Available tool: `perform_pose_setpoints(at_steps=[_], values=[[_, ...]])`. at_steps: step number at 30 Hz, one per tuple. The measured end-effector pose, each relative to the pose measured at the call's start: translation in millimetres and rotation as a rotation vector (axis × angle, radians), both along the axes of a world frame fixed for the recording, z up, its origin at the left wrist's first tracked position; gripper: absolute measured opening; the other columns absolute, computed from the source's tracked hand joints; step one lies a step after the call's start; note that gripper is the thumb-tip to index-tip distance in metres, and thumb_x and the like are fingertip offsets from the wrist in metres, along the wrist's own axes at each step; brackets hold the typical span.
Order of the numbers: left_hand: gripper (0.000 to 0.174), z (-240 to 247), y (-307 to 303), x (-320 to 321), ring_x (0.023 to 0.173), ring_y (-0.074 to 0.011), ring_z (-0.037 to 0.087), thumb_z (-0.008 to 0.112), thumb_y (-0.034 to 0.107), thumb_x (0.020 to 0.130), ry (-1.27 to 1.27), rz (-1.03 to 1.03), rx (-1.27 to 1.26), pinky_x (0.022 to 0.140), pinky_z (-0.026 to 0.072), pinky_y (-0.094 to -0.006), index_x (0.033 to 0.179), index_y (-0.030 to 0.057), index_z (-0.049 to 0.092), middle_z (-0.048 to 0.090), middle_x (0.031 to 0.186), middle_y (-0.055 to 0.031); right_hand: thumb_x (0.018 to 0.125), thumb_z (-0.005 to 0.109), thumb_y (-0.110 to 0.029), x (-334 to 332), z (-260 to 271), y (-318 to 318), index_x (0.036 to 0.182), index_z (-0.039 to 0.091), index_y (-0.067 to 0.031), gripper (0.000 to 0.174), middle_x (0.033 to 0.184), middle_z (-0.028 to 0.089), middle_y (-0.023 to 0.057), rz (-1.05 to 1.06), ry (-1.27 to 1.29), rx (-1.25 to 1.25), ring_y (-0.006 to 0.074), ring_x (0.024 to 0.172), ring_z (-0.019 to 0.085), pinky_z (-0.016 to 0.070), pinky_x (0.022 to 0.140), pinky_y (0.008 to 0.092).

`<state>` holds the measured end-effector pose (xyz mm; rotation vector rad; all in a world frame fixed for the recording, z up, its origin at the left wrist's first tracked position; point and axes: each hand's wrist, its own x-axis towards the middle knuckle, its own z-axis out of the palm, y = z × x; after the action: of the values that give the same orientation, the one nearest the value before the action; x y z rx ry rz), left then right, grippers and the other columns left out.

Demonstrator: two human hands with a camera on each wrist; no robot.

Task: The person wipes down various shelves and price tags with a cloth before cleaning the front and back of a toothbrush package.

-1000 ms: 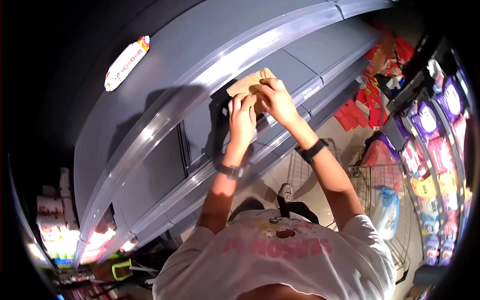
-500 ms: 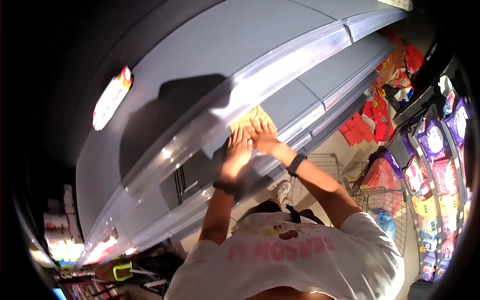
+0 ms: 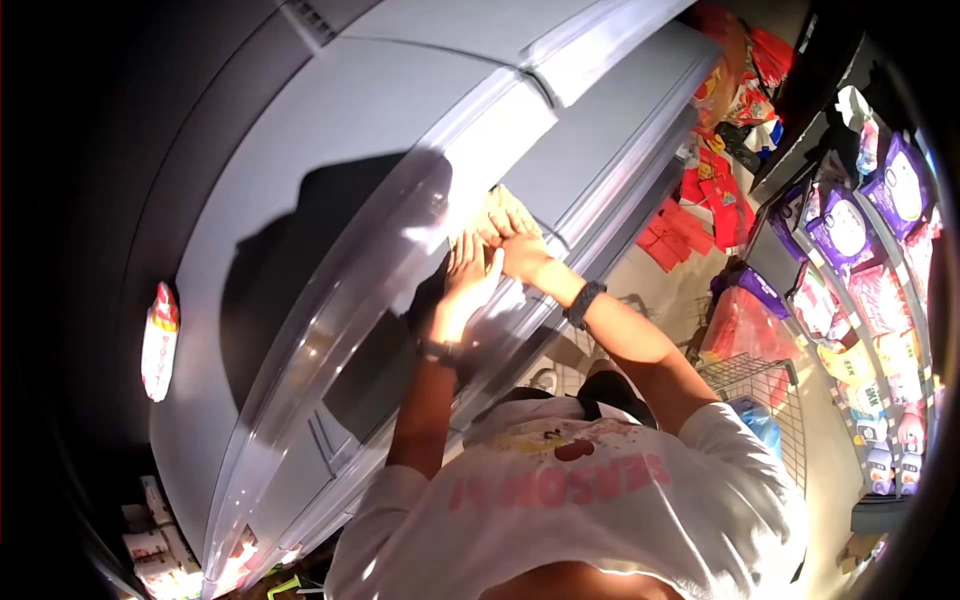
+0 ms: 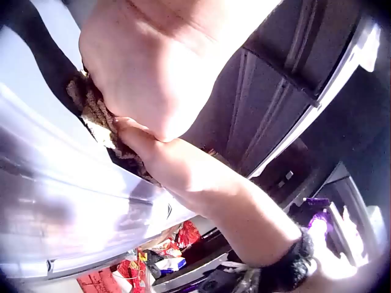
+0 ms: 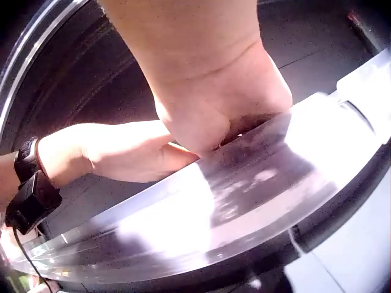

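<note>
A tan, rough-textured cloth [image 3: 496,204] lies on a grey shelf, behind the clear plastic strip along the edge of the shelf above. Both hands are side by side on it, fingers stretched forward. The right hand [image 3: 522,254] presses flat on the cloth and covers much of it. Close against it, the left hand [image 3: 468,282] lies with straight fingers at the cloth's near left part. In the left wrist view, the cloth's bunched edge [image 4: 98,116] shows beside the left hand [image 4: 153,79]. The right wrist view shows the right hand [image 5: 226,110] over the strip, its fingers hidden.
The clear strip [image 3: 335,300] curves across the shelf front near the hands. A white and red packet [image 3: 160,345] lies on the upper shelf at left. A wire cart [image 3: 765,375] stands at right, before racks of packaged goods [image 3: 845,235]. Red packages [image 3: 675,235] lie beyond.
The fingers were bent over the folded cloth; they have straightened and flattened onto it. The head view has turned, so the white packet appears lower and further left.
</note>
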<state>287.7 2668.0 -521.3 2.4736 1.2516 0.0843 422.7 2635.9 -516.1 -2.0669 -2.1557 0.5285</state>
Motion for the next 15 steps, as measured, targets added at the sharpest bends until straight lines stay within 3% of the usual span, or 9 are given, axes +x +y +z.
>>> perform_pose_setpoints(at_steps=[8,13,15], values=[[0.067,-11.4,24.6,148.3,0.134,-0.0297,0.015,0.025,0.049,0.09,0.007,-0.083,0.074,0.108,0.0065,-0.0445,0.135,-0.0007,0.028,0.022,0.142,-0.0184,0.086,0.043,-0.029,143.0,3.1,10.5,0.136,0.033,-0.0181,0.053,0.145,0.02,0.0087,-0.108,-0.118,-0.002,0.0264,0.134,0.017,0.0169,0.109,0.037],[0.064,-25.8,36.8,157.4,0.133,-0.03,0.016,0.023,0.047,0.09,-0.043,-0.092,0.041,0.108,0.0064,-0.045,0.134,0.0004,0.03,0.022,0.142,-0.0195,0.08,0.048,-0.024,159.1,-13.5,25.1,0.131,0.041,-0.018,0.052,0.141,0.03,0.0107,-0.104,-0.07,0.025,0.0268,0.131,0.027,0.0202,0.108,0.0337],[0.065,-11.4,29.3,150.3,0.132,-0.0309,0.019,0.023,0.044,0.091,0.011,-0.118,0.078,0.108,0.007,-0.0449,0.132,-0.0053,0.029,0.023,0.141,-0.022,0.076,0.052,-0.018,155.7,-3.6,23.0,0.13,0.043,-0.0184,0.055,0.14,0.033,0.0118,-0.113,-0.033,0.011,0.0271,0.131,0.027,0.0206,0.107,0.0331]])
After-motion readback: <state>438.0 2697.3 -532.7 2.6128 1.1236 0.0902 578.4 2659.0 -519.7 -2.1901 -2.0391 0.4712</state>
